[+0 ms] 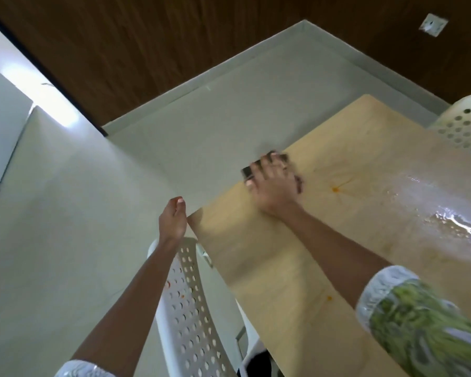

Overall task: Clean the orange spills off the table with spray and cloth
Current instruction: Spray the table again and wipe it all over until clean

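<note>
My right hand (273, 186) lies flat with spread fingers on a dark cloth (299, 180) at the far left edge of the light wooden table (297, 268). Only the cloth's edges show around the hand, and they are blurred. An orange spill (335, 189) with thin radiating streaks sits just right of the cloth. A smaller orange spot (329, 297) lies nearer to me. My left hand (173, 220) rests against the table's near left corner, fingers loosely bent, holding nothing. No spray bottle is in view.
A wet, shiny patch (433, 202) covers the table's right side. A white perforated chair (188, 308) stands below the left edge, with small orange flecks on it. Another white perforated chair (465, 126) stands at the far right. Grey floor lies to the left.
</note>
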